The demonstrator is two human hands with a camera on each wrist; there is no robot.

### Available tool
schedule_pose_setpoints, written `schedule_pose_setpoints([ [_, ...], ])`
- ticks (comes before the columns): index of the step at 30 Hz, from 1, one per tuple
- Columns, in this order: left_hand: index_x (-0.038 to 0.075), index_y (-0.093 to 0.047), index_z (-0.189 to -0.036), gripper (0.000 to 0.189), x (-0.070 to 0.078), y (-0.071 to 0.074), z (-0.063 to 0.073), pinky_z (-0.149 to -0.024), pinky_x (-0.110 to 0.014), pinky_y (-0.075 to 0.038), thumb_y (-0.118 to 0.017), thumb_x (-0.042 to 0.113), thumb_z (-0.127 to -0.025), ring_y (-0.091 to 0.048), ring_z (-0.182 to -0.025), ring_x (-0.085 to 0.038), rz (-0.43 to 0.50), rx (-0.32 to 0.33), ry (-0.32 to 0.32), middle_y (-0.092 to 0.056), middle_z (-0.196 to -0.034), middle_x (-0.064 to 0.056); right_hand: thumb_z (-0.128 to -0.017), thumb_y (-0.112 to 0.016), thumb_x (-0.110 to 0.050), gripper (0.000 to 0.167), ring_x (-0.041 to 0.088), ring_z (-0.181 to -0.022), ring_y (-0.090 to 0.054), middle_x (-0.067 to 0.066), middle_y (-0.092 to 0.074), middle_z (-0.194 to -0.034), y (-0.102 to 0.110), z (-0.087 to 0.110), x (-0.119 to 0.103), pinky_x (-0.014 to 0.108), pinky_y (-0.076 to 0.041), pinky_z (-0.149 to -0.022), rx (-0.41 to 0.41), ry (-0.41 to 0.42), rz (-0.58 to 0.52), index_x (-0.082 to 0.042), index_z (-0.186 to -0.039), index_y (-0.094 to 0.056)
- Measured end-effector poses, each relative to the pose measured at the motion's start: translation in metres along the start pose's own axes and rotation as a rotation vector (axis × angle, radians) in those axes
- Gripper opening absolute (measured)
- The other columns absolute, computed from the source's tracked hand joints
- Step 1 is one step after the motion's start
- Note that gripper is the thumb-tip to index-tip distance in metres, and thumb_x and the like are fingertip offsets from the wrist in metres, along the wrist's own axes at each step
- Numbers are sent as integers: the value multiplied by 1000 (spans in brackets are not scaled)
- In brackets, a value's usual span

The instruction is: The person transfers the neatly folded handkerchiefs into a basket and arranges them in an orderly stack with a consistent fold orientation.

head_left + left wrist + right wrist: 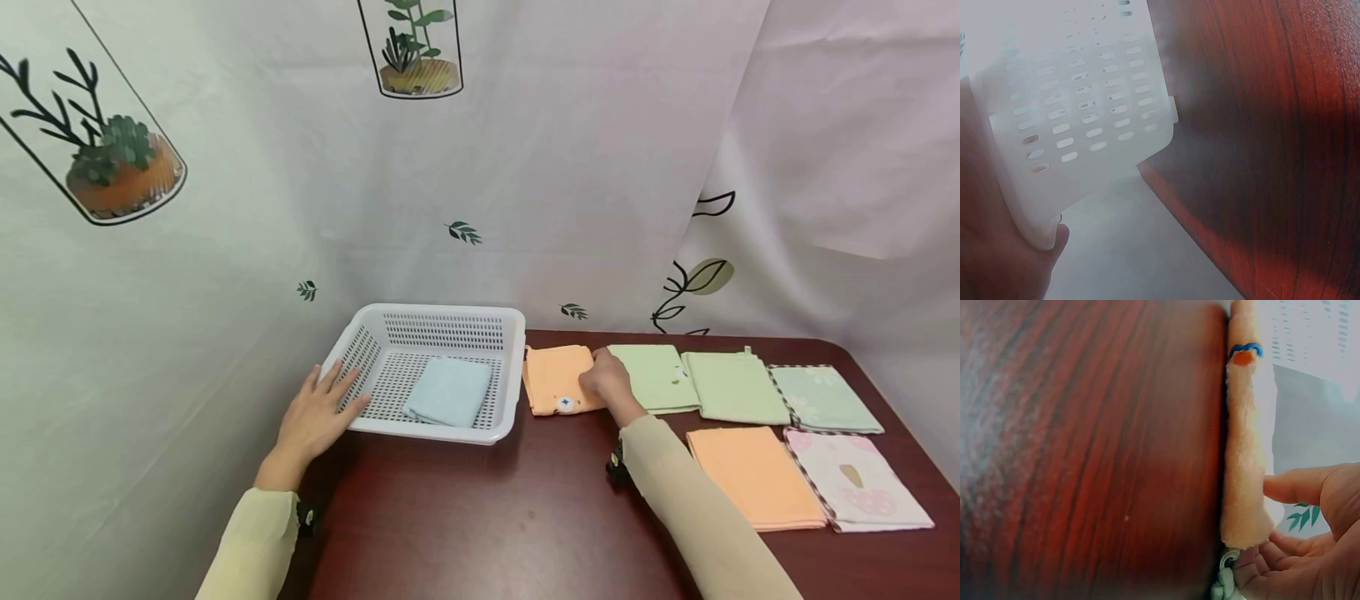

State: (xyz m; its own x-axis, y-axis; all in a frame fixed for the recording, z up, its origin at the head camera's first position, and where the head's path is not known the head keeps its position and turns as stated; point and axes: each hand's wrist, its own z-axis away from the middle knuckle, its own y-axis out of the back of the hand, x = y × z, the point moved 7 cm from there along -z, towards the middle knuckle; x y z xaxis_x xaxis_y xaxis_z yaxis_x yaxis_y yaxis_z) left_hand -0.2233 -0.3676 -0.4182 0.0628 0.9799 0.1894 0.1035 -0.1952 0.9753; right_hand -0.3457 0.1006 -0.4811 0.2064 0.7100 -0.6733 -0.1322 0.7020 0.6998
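My left hand [318,417] lies over the left front corner of a white plastic basket [438,432], its fingers spread and reaching past the rim. A folded light blue towel [450,390] is inside the basket. To the basket's right, a folded orange towel [555,375] with a small blue and white motif lies flat on the table. My right hand [611,385] is at that towel's right edge. The right wrist view shows the thumb on top of the orange towel [1244,456] and the fingers bent at its edge, pinching it.
Two folded green towels [648,379] [735,387] and a pale mint one [825,398] continue the back row. In front of them lie another orange towel [753,479] and a pink and white towel [855,479]. A printed curtain [525,167] hangs behind the dark red table [480,517].
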Motion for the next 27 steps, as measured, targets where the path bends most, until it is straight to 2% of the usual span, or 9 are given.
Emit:
schedule_pose_setpoints([
  [6,14,-38,-158,75,-1,-2,0,-114,-72,-20,-41,63,-101,-11,-151,-52,4,1,2,-23,-166,-20,-89,-60,-5,42,29,-82,-58,26,-63,-110,-3,-3,4,31,-50,-63,-16,-21,39,14,-127,-54],
  [12,13,-38,-158,75,-2,-3,1,-115,-71,-20,-41,63,-102,-11,-151,-52,-3,3,1,-23,-166,-20,-90,-59,-6,33,25,-72,-59,21,-64,-97,-3,-1,2,27,-48,-56,-34,-37,24,12,-117,-62],
  [17,13,-39,-157,74,0,0,0,-113,-72,-21,-41,62,-102,-12,-150,-53,-3,4,-5,-24,-165,-21,-90,-58,-9,32,24,-71,-60,22,-65,-100,2,1,-1,28,-50,-55,-20,-12,-17,9,-115,-64],
  [21,13,-39,-157,74,0,0,0,-113,-73,-21,-41,62,-102,-12,-150,-53,0,1,-3,-24,-165,-21,-91,-59,-13,35,24,-76,-61,24,-65,-109,6,0,0,29,-52,-59,-16,18,-41,9,-117,-64],
  [27,13,-38,-157,75,1,0,0,-114,-73,-20,-41,63,-102,-11,-150,-52,6,-5,1,-23,-166,-21,-97,-61,-17,37,24,-83,-65,24,-62,-117,6,0,1,32,-56,-67,-74,3,-193,6,-126,-60],
])
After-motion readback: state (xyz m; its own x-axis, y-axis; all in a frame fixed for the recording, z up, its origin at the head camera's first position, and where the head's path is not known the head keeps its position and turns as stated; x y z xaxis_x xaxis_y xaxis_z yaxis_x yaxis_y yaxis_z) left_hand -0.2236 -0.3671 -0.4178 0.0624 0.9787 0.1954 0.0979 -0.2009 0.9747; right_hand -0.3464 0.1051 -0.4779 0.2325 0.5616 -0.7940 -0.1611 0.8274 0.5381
